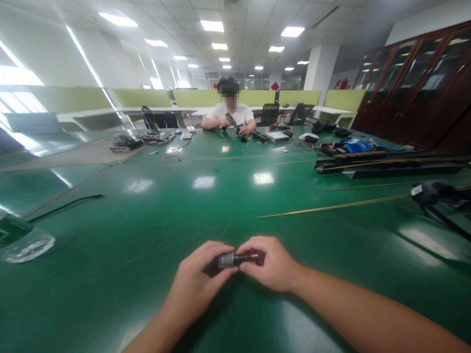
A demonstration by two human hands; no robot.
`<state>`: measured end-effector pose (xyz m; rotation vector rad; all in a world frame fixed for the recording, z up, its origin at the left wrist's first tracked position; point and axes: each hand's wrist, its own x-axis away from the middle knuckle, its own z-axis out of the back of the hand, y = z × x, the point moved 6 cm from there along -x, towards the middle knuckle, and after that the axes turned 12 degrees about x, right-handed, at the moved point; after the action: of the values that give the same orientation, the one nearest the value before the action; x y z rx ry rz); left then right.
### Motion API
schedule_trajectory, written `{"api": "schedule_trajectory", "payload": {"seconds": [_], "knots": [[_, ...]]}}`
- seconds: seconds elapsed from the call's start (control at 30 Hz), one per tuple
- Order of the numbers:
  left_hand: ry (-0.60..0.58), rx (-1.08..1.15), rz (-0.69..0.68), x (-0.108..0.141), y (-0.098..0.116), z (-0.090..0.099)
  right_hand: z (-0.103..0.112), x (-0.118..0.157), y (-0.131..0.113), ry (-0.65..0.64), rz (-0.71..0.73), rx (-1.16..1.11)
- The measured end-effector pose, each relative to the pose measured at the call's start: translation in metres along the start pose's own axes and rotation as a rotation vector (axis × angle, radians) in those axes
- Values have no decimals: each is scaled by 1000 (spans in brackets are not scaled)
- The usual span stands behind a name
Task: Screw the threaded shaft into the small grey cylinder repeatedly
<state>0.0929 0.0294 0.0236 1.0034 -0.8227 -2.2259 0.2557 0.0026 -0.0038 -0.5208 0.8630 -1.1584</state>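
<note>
Low in the middle of the head view, both hands meet around a small cylindrical part with a grey, metal-looking body. My left hand pinches the grey end between thumb and fingers. From that end a dark, narrow, ribbed section runs to the right. My right hand closes its thumb and fingertips on this side, where a reddish-brown piece shows between the fingers. The part lies roughly level, just above the green table. Its exact kind is unclear, and the fingers hide both ends.
Thin brass-coloured rods and black channels lie to the right, near a black cabled device. At left are a clear plastic bottle and a black strip. Across the table sits a person holding a drill-like tool.
</note>
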Motion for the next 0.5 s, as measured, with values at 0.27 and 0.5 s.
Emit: {"api": "schedule_trajectory", "payload": {"seconds": [0.27, 0.5], "knots": [[8, -5, -9, 1, -1, 1, 0, 0, -1, 12, 3, -16], [4, -16, 0, 1, -3, 1, 2, 0, 0, 24, -18, -36]]}}
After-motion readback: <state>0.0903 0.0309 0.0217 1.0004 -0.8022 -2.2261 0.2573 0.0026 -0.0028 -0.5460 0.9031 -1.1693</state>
